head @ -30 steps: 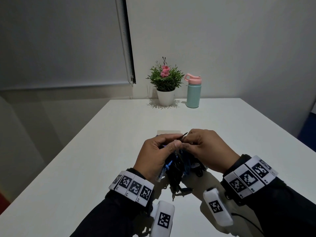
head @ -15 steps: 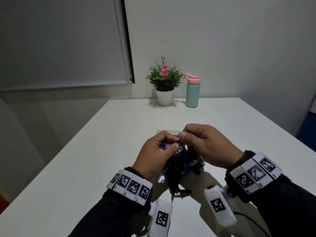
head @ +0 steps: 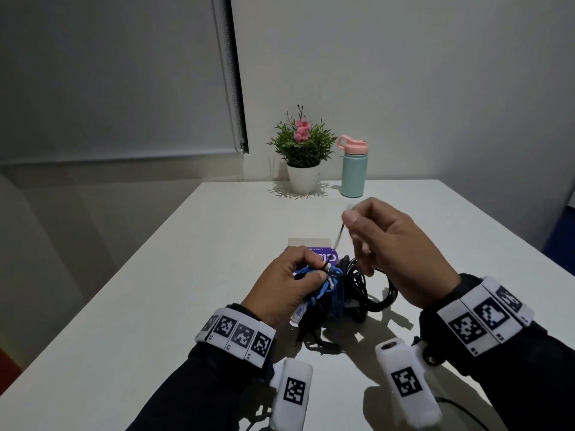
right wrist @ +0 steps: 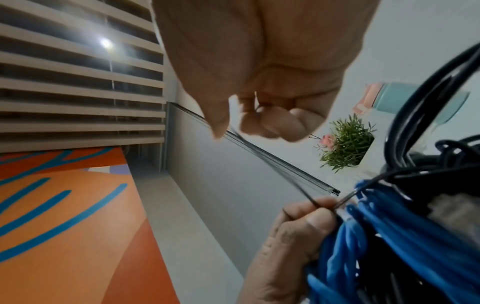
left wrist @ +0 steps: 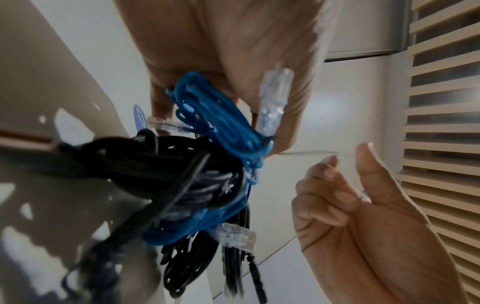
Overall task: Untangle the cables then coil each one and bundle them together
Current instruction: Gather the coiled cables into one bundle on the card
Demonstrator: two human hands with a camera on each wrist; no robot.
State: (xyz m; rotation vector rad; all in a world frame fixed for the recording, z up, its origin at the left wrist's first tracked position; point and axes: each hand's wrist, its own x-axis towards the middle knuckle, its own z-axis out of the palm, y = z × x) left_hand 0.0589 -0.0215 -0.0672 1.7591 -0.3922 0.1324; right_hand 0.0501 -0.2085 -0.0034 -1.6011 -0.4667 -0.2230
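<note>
The right hand (head: 395, 244) is lifting away toward upper right, fingers pinching a thin tie drawn from the cables (head: 339, 290) the left hand (head: 286, 287) is gripping mid-frame above the desk (head: 155, 306), so the bundle is likely coming loose.

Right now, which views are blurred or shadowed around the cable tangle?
Head view: dim, right hand motion-smeared, hard shadows on white table. Left wrist view: black cables soft, blue ethernet cable clearer. Right wrist view: thin twist tie streaked, edges warped.
</note>
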